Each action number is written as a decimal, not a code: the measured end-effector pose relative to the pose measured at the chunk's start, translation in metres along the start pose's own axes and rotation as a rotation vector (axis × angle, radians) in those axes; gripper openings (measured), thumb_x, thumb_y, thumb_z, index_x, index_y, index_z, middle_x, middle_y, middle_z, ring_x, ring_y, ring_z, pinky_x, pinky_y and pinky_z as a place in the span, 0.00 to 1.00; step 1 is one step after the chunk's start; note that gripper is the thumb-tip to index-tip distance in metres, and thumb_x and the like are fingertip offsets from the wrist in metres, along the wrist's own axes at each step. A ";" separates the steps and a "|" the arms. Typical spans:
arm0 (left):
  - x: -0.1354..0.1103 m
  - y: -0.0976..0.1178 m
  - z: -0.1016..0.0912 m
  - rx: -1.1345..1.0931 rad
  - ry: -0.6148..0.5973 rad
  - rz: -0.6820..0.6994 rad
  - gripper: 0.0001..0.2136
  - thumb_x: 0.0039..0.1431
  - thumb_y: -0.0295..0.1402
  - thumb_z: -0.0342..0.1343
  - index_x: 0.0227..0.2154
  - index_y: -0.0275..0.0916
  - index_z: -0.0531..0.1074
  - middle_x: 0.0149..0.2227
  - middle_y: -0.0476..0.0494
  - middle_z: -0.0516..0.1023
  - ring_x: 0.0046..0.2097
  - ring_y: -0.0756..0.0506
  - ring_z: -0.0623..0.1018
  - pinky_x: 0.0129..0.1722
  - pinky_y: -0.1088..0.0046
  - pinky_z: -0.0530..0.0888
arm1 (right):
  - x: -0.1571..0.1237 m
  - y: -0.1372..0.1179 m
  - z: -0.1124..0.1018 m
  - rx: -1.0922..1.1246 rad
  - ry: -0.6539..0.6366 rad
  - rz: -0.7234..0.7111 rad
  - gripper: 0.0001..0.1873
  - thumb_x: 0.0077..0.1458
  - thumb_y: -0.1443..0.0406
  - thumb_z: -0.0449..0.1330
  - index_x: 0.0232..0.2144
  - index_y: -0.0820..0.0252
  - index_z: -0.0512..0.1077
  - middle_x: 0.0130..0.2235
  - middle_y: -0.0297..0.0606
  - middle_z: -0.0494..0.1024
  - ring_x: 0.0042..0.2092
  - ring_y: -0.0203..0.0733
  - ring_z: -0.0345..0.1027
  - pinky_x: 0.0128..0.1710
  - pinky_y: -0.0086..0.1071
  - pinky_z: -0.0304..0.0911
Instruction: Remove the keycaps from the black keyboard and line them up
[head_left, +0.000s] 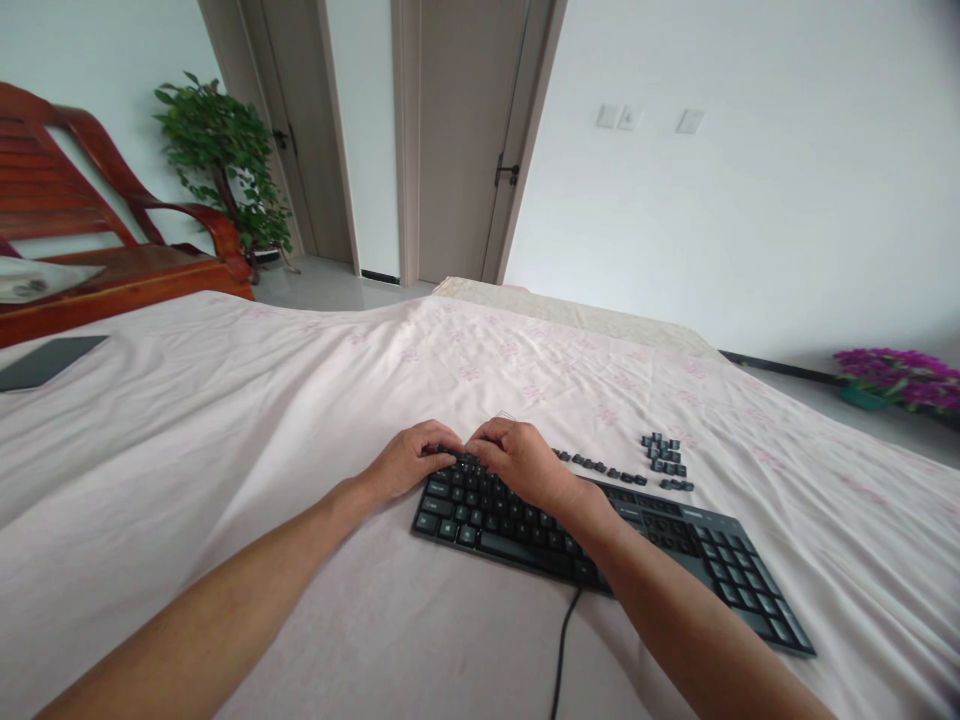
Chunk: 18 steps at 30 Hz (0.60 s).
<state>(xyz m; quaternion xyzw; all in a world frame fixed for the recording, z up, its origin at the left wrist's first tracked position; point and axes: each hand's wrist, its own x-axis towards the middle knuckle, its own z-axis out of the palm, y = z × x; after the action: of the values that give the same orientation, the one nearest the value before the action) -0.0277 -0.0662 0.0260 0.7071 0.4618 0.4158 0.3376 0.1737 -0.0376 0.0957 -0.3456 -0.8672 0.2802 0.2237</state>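
Note:
A black keyboard [525, 553] lies at a slant on the pink-flowered cloth. My left hand [411, 458] grips its far left corner, with the thumb bent over the edge by the top keys. Just beside it, my right hand [525, 465] has its fingers closed together over the top row. Thin wire-like lines [504, 414] show behind the right hand's knuckles; what its fingertips hold is hidden. Loose black keycaps [592, 465] lie in a row behind the keyboard. More keycaps [666, 455] sit grouped farther right. Dark gaps show in the keyboard's top row and navigation block.
The keyboard's cable [562, 650] runs toward me over the cloth [300, 400]. A dark flat object [52, 362] rests at the far left. Beyond stand a wooden bench [150, 270], a leafy plant [217, 150] and purple flowers [900, 375].

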 end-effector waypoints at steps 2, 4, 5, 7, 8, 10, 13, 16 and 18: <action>0.000 -0.002 0.001 -0.010 0.007 0.008 0.08 0.54 0.32 0.57 0.37 0.42 0.78 0.41 0.45 0.75 0.42 0.46 0.74 0.44 0.71 0.70 | 0.002 -0.004 0.004 -0.088 0.006 -0.059 0.13 0.60 0.60 0.53 0.31 0.60 0.75 0.32 0.37 0.76 0.35 0.37 0.69 0.37 0.28 0.60; 0.000 -0.004 0.001 -0.017 0.018 0.003 0.08 0.54 0.33 0.57 0.36 0.41 0.78 0.40 0.45 0.75 0.42 0.46 0.74 0.44 0.70 0.70 | 0.005 -0.006 0.009 -0.160 0.006 -0.102 0.13 0.60 0.61 0.53 0.31 0.60 0.74 0.32 0.38 0.76 0.36 0.38 0.69 0.38 0.28 0.60; 0.000 -0.005 0.001 -0.015 0.020 -0.004 0.07 0.54 0.33 0.57 0.35 0.41 0.78 0.40 0.45 0.75 0.42 0.46 0.74 0.44 0.70 0.70 | 0.006 -0.007 0.011 -0.189 0.006 -0.112 0.12 0.60 0.62 0.53 0.30 0.61 0.73 0.32 0.38 0.76 0.36 0.38 0.69 0.38 0.28 0.60; 0.000 -0.006 0.002 -0.008 0.017 -0.013 0.07 0.54 0.34 0.57 0.35 0.42 0.78 0.39 0.46 0.75 0.42 0.45 0.74 0.45 0.69 0.70 | 0.009 -0.007 0.015 -0.221 0.009 -0.114 0.13 0.61 0.63 0.52 0.29 0.61 0.72 0.32 0.38 0.76 0.35 0.38 0.69 0.37 0.28 0.59; 0.000 -0.005 0.002 -0.006 0.012 -0.014 0.07 0.55 0.34 0.56 0.35 0.42 0.78 0.40 0.46 0.75 0.43 0.45 0.74 0.46 0.69 0.70 | 0.010 -0.006 0.016 -0.223 0.013 -0.111 0.14 0.61 0.62 0.51 0.28 0.61 0.72 0.31 0.38 0.75 0.35 0.38 0.69 0.37 0.28 0.59; -0.001 -0.004 0.001 -0.001 0.003 -0.007 0.08 0.55 0.34 0.56 0.37 0.43 0.78 0.41 0.46 0.75 0.44 0.45 0.74 0.47 0.69 0.70 | 0.009 -0.003 0.018 -0.204 0.025 -0.110 0.15 0.62 0.61 0.50 0.28 0.61 0.71 0.30 0.38 0.75 0.35 0.37 0.69 0.37 0.28 0.59; -0.001 0.001 0.001 0.071 -0.006 0.013 0.10 0.53 0.34 0.58 0.38 0.45 0.78 0.43 0.45 0.74 0.45 0.45 0.74 0.48 0.69 0.69 | 0.003 0.007 0.021 -0.137 0.085 -0.104 0.14 0.62 0.62 0.50 0.28 0.61 0.71 0.30 0.36 0.73 0.35 0.37 0.68 0.38 0.29 0.60; -0.001 0.007 0.003 0.220 -0.014 0.034 0.13 0.49 0.38 0.62 0.39 0.47 0.78 0.44 0.46 0.73 0.46 0.43 0.73 0.49 0.68 0.68 | -0.006 0.016 0.027 -0.028 0.183 -0.117 0.14 0.62 0.62 0.50 0.29 0.60 0.70 0.31 0.36 0.72 0.34 0.36 0.67 0.38 0.29 0.61; -0.001 0.011 0.006 0.288 -0.007 0.037 0.13 0.48 0.40 0.63 0.39 0.48 0.78 0.44 0.46 0.73 0.46 0.43 0.72 0.49 0.67 0.68 | -0.010 0.020 0.030 0.035 0.223 -0.145 0.14 0.63 0.62 0.49 0.28 0.59 0.69 0.31 0.36 0.72 0.34 0.36 0.67 0.39 0.30 0.62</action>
<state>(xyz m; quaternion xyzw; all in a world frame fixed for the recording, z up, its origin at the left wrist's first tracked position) -0.0182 -0.0718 0.0321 0.7580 0.5024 0.3489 0.2265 0.1730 -0.0426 0.0586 -0.3069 -0.8547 0.2382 0.3442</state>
